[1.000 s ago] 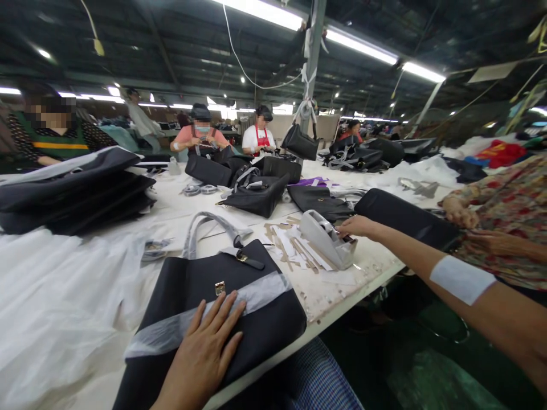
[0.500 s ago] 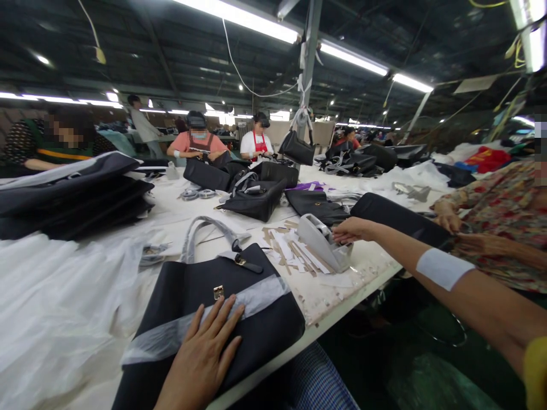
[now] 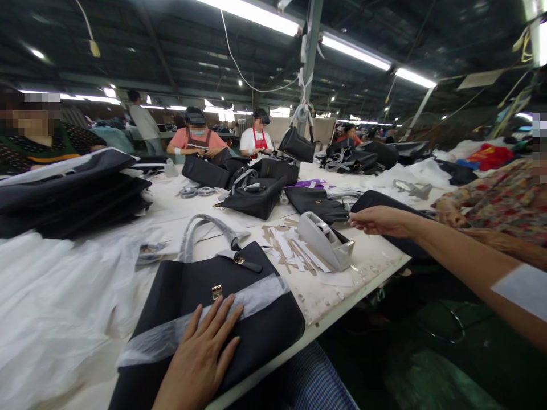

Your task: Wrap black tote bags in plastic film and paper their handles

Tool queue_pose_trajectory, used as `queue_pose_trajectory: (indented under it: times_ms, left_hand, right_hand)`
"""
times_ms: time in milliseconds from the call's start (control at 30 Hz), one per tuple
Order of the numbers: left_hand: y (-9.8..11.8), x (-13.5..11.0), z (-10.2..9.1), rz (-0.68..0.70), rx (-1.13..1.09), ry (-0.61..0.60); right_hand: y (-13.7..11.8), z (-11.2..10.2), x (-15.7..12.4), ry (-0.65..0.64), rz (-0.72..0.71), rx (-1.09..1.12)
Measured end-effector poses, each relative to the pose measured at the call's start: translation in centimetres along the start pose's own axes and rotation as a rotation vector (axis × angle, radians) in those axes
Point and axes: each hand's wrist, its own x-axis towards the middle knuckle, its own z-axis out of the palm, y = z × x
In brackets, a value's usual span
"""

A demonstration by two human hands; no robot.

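A black handbag (image 3: 267, 333) lies at the table's front edge, its handle (image 3: 190, 236) wrapped in pale film. A translucent strip of wrapping (image 3: 262, 293) crosses its front below a gold clasp (image 3: 217, 291). My left hand (image 3: 209, 341) rests flat on the bag and strip, fingers stretched out. To the right, my right hand (image 3: 380, 221) is in the air just beyond a grey tape dispenser (image 3: 320, 239), thumb and fingertips pinched together. Whatever is in that pinch, if anything, is too small or clear to see.
Paper and cardboard strips (image 3: 290, 247) lie beside the dispenser. White wrapping sheets (image 3: 55, 319) spread at the left, below stacked black bags (image 3: 72, 193). More black bags (image 3: 256, 193) are piled mid-table. A co-worker's hands (image 3: 450, 213) are at the right; other people sit across the table.
My right hand has moved from the tape dispenser's end to the right and slightly up, away from it. My left hand stays on the bag.
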Motion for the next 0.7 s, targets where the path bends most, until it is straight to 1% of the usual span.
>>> queue_pose_trajectory:
  times_ms: [33, 67, 100, 200, 300, 367, 433, 533, 600, 667, 700]
  left_hand:
    - [0.0, 0.0, 0.0, -0.004, -0.015, 0.001]
    - [0.0, 0.0, 0.1, -0.009, -0.028, 0.003]
    - [0.0, 0.0, 0.2, -0.012, -0.038, 0.003]
    - [0.0, -0.2, 0.5, -0.013, -0.055, -0.001]
    - [-0.1, -0.3, 0.8, -0.012, -0.059, -0.004]
    - [-0.1, -0.4, 0.8, -0.012, -0.054, -0.004]
    - [-0.1, -0.4, 0.8, -0.006, -0.045, -0.008]
    - [-0.1, -0.3, 0.7, -0.005, -0.042, -0.010]
    - [0.0, -0.2, 0.6, -0.006, -0.042, -0.010]
    - [0.1, -0.3, 0.5, -0.007, -0.034, -0.012]
    - [0.1, -0.3, 0.5, -0.006, -0.030, -0.015]
  right_hand:
    - [0.1, -0.5, -1.1, -0.002, -0.071, -0.019]
    - [0.2, -0.8, -2.3, -0.001, -0.112, -0.039]
    - [0.5, -1.0, -3.5, 0.011, -0.112, -0.057]
    - [2.4, -0.3, -6.5, 0.096, 0.012, -0.083]
    - [5.6, 1.7, -8.2, 0.203, 0.117, -0.023]
    - [8.1, 3.3, -8.4, 0.253, 0.141, 0.066]
    - [10.3, 4.8, -8.1, 0.289, 0.149, 0.138]
    - [12.3, 6.0, -6.9, 0.330, 0.143, 0.129]
    - [12.8, 5.8, -6.3, 0.368, 0.134, -0.003]
    - [12.8, 4.8, -6.1, 0.391, 0.098, -0.231]
    - [12.7, 4.1, -6.2, 0.399, 0.059, -0.360]
